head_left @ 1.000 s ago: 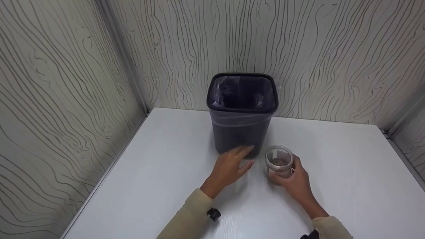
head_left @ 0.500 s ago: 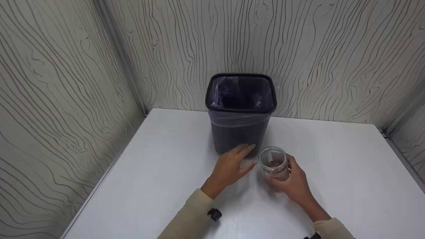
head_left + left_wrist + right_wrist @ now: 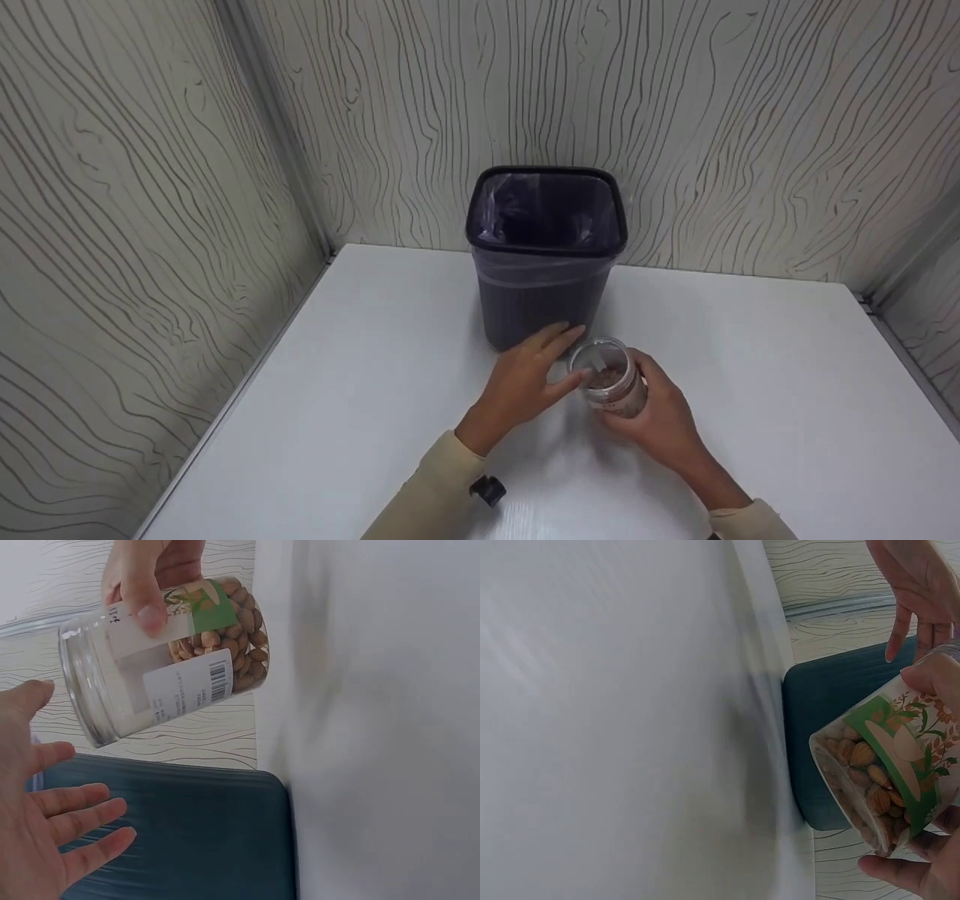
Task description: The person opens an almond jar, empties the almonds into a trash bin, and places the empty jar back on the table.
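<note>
My right hand (image 3: 667, 424) grips a clear plastic jar (image 3: 187, 686) round its side, with the thumb on the near side. Almonds (image 3: 244, 630) fill the bottom part of the jar, which has no lid on and carries a green and white printed label. Its bottom is off the table, and the open mouth leans toward my left hand (image 3: 517, 386). That left hand holds nothing; its fingers are spread, with the thumb right at the jar's rim in the head view. In the right wrist view the almonds (image 3: 862, 755) show through the jar's bottom.
A dark bin (image 3: 536, 300) with a clear liner stands behind my hands, near the back wall (image 3: 420, 135). The white table (image 3: 352, 390) meets patterned panels on the left, back and right. A black device (image 3: 487, 490) sits on my left sleeve.
My right hand has carried the jar leftward to my left hand, raising it and leaning its mouth that way. The left hand has shifted only slightly, its thumb now at the rim.
</note>
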